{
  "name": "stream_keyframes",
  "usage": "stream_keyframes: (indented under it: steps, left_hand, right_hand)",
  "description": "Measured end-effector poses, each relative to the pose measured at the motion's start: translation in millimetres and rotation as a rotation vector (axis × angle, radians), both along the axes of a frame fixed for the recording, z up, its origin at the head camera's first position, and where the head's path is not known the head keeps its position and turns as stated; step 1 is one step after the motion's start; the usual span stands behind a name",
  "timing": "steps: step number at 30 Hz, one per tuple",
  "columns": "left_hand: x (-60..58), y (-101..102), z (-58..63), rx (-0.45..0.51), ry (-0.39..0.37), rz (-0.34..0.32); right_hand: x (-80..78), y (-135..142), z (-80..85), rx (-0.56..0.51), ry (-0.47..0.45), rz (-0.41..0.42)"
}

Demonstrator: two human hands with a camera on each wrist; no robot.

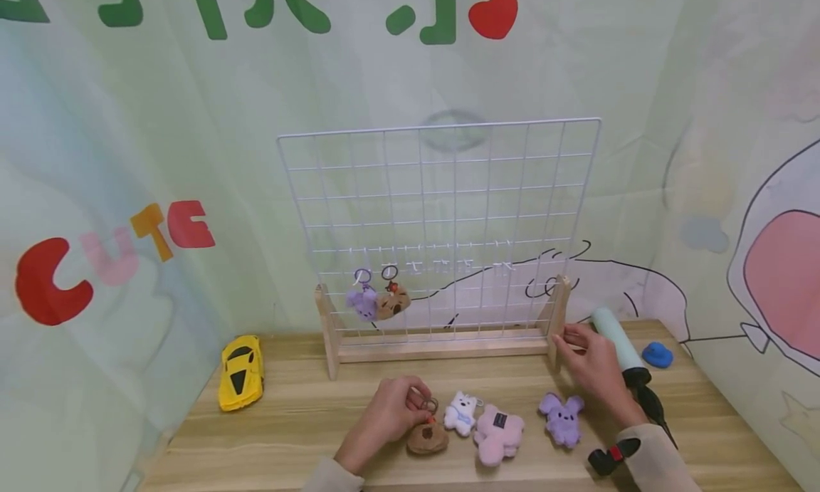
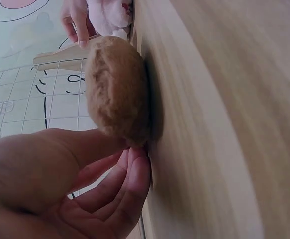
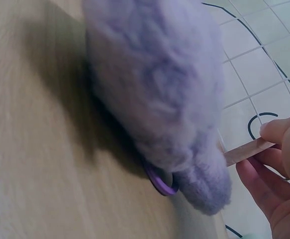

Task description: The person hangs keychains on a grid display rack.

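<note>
My left hand [image 1: 392, 412] pinches the metal ring [image 1: 431, 405] of a brown plush keychain [image 1: 427, 440] low over the table. In the left wrist view, the round brown plush fills the space beyond the fingertips, close to the wood. My right hand [image 1: 591, 364] holds the right wooden upright [image 1: 559, 310] of a white wire grid rack [image 1: 448, 127] between thumb and fingers. The right wrist view shows that grip behind a large, near purple plush [image 3: 154, 84]. On the rack hang a purple plush keychain [image 1: 362, 303] and another brown one [image 1: 396, 304], at the left.
A white bear plush [image 1: 460, 414], a pink plush [image 1: 498, 433] and a purple mouse-like plush [image 1: 561, 421] lie along the front. At right are a pale green pump [image 1: 616, 339], a blue toy [image 1: 657, 354] and a black-and-red object [image 1: 611, 458]. A yellow toy car [image 1: 241, 373] sits left.
</note>
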State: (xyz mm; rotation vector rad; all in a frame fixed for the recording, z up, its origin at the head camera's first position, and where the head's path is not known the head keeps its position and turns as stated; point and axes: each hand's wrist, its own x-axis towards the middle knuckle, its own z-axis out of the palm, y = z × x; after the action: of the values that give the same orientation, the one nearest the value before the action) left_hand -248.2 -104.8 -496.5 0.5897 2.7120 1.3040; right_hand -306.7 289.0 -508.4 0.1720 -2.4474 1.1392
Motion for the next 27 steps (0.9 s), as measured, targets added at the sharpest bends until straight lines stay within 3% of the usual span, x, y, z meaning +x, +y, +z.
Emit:
stream_keyframes:
  steps: [14, 27]
  left_hand:
    - [-0.8, 0.7, -2.0, -0.057, 0.054, -0.006]
    - [-3.4, -3.1, 11.9, 0.100, 0.005, 0.009]
  right_hand:
    - [0.0, 0.7, -0.8, -0.009, -0.005, 0.009]
    - [0.2, 0.4, -1.0, -0.007, 0.025, 0.013]
